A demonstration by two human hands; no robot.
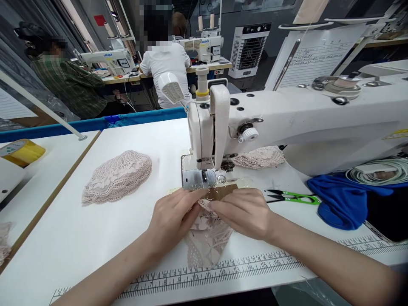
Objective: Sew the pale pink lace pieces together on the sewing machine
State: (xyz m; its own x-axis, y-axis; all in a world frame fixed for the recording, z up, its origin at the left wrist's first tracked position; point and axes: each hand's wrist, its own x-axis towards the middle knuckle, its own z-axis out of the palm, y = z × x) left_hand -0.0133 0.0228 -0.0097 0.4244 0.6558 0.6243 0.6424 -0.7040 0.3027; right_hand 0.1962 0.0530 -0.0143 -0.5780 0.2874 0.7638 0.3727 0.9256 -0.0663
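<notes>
Both my hands grip a pale pink lace piece [208, 242] just in front of the sewing machine [208, 123]. My left hand [172, 212] pinches its upper edge from the left, fingers closed. From the right, my right hand [247, 212] pinches the same edge with thumb and forefinger. The rest of the lace hangs toward me over the table. Behind my fingers lie a brown strip [223, 192] and the metal needle plate [191, 178]. The presser foot [204, 175] stands just beyond the lace.
A stack of lace pieces [117, 176] lies left; another lace stack [261, 157] sits behind the needle. Green-handled thread snips [293, 197], a blue cloth [341, 204] and a dark phone [389, 216] are at right. A printed ruler [204, 276] runs along the front. Two people sit at machines beyond.
</notes>
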